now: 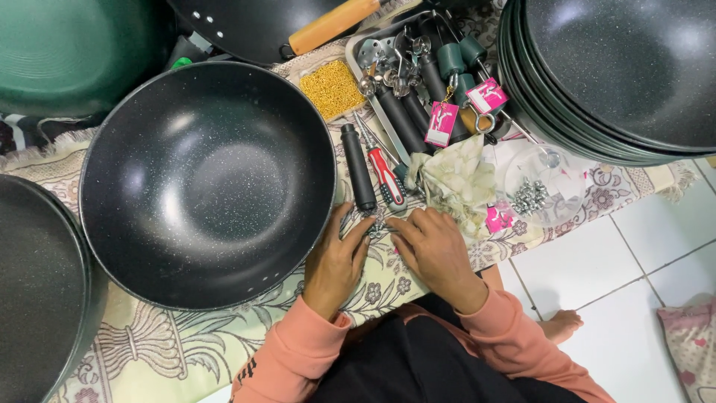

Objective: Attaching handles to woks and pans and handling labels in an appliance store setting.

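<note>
Tight quarters here: the big speckled black wok (207, 183) crowds in from the left, its rim just beside the left hand (335, 263). Straight ahead, a black cylindrical handle (358, 167) and a red-handled screwdriver (386, 176) block the way. The crumpled cream cloth (453, 183) hems in the right hand (436, 252). Open white floor tiles (634, 291) lie free to the right.

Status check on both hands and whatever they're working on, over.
Left hand and right hand meet over small silvery metal hardware on the floral cloth. Large black speckled wok touches left hand; red-handled screwdriver just above.
</note>
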